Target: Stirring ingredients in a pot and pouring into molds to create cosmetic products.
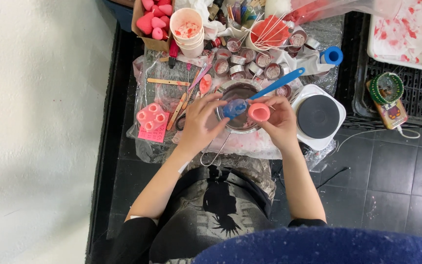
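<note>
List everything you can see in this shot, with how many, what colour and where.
Spatula: one, blue, over the bowl, held by the left hand.
Small mould: one, pink, in the right hand.
Bowl: one, metal, centre, under the hands.
Hotplate: one, white with a black disc, right of the bowl.
Paper cups: a stack, white, stained pink, top centre.
Heart shapes: several, pink, in a cardboard box top left.
Tins: many, small, silvery, behind the bowl.
Multi-cavity mould: one, pink, left of the bowl.
Sticks: a few, wooden, left of the bowl.
Tray: one, white, red-stained, top right.
Left hand: grips the spatula's head.
Right hand: holds the small mould.
</note>
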